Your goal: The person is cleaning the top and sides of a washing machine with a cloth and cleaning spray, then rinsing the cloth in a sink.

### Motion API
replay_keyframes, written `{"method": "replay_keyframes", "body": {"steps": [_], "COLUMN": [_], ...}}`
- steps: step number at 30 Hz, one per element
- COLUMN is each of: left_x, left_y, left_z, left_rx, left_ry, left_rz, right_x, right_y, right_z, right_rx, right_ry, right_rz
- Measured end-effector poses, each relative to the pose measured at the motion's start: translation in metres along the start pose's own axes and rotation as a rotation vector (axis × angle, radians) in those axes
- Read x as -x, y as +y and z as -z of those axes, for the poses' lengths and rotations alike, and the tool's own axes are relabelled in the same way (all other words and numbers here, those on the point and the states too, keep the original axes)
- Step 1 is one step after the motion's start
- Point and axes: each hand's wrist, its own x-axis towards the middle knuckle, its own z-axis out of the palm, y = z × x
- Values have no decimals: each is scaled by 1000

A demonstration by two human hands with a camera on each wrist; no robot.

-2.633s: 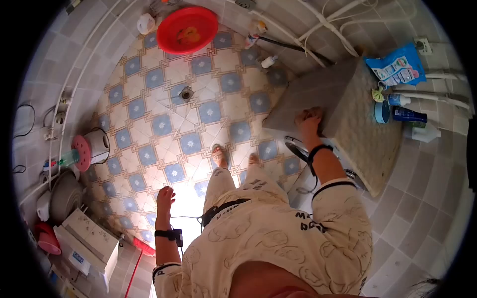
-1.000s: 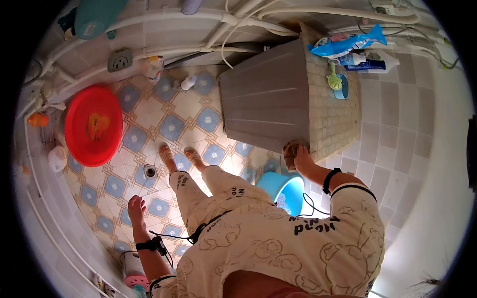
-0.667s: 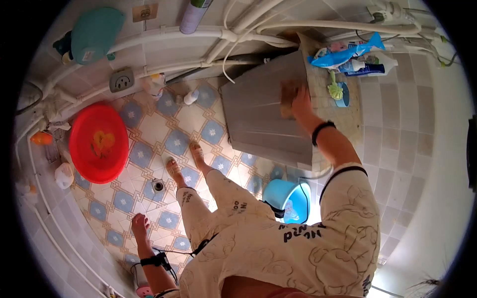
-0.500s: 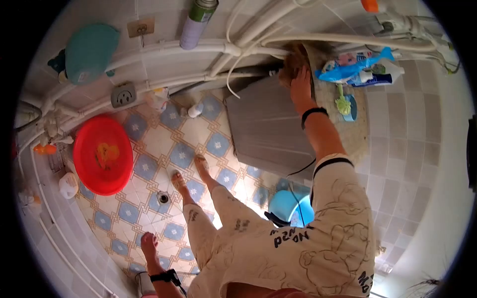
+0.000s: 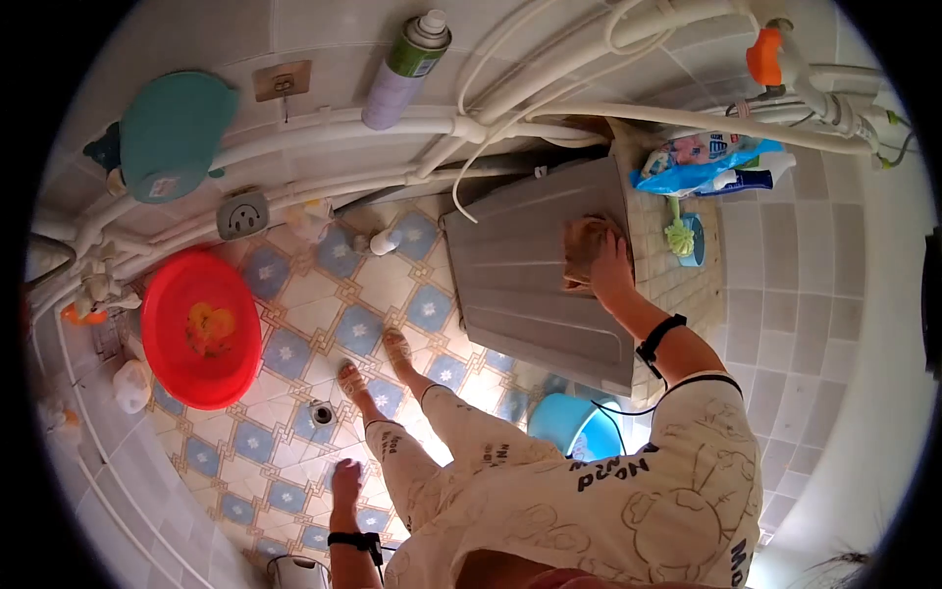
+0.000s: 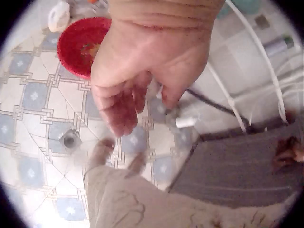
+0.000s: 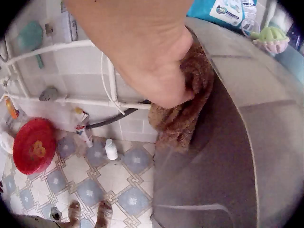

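Note:
My right hand (image 5: pixel 614 272) holds a bunched brown cloth (image 5: pixel 586 247) against the grey side panel of a washing machine (image 5: pixel 540 270), close to its top edge. In the right wrist view the cloth (image 7: pixel 187 99) hangs in folds below the thumb side of my right hand (image 7: pixel 154 71), whose fingers are mostly hidden. A tile-patterned cover (image 5: pixel 677 304) lies over the machine's top. My left hand (image 5: pixel 345 483) hangs loosely over the floor by my legs, and the left wrist view shows its fingers (image 6: pixel 121 111) slightly bent with nothing in them.
A blue packet (image 5: pixel 702 172), bottles and a light blue round container (image 5: pixel 694 240) stand on the machine top. Pipes (image 5: pixel 549 79) run along the wall. A red basin (image 5: pixel 201 329), a white bottle (image 5: pixel 385 241), a drain (image 5: pixel 322 413) and a blue bucket (image 5: pixel 574 424) are on the floor.
My right hand swept the cloth along the side panel to its far wall end, then came back to the middle. The head view has turned toward the wall. My left hand stays idle.

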Motion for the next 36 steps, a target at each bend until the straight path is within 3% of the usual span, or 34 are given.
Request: {"method": "replay_keyframes", "body": {"steps": [1,3,4,6,8,9,12,13,17,20,23,26,28,30,33,35,36], "left_x": [-47,-53,-17,-74,-8,17,30,25,28,34,28,24,21,25,31,24,25], "left_y": [-49,-50,-2,-80,3,37,51,45,64,86,93,89,77,88,83,67,63], "left_z": [-16,-44,-65,-113,-131,-134,-142,-142,-139,-137,-139,-141,-142,-139,-130,-130,-126], "left_rx": [-280,-512,-459,-685,-976,-1060,-1103,-992,-1034,-1015,-976,-1011,-1076,-1085,-1035,-1022,-1006], "left_ry": [-96,-230,-267,-296,-285,-234,-124,-100,-78,-97,-79,-43,8,-12,21,18,24], "left_rz": [-225,-257,-66,-393,-52,1,16,34,-30,38,141,141,64,67,-74,-89,-110], "right_x": [-13,-56,-80,-128,-158,-164,-157,-169,-101,-100,-163,-230,-249,-249,-229,-212,-196], "right_y": [-3,-24,-35,-61,-92,-103,-107,-108,-24,4,-5,-31,-53,-59,-65,-81,-99], "right_z": [-4,-23,-28,-31,-36,-38,-42,-69,-16,-4,-5,-2,2,-1,-13,-39,-52], "right_rx": [0,-233,-235,-148,-112,-72,-67,-56,-316,-320,-209,-230,-274,-309,-219,-154,-164], "right_ry": [1,188,190,51,70,75,99,95,233,410,489,412,436,445,506,372,353], "right_rz": [-3,-94,-90,114,148,185,195,196,-395,-502,-376,-225,-253,-287,-183,2,-11]}}
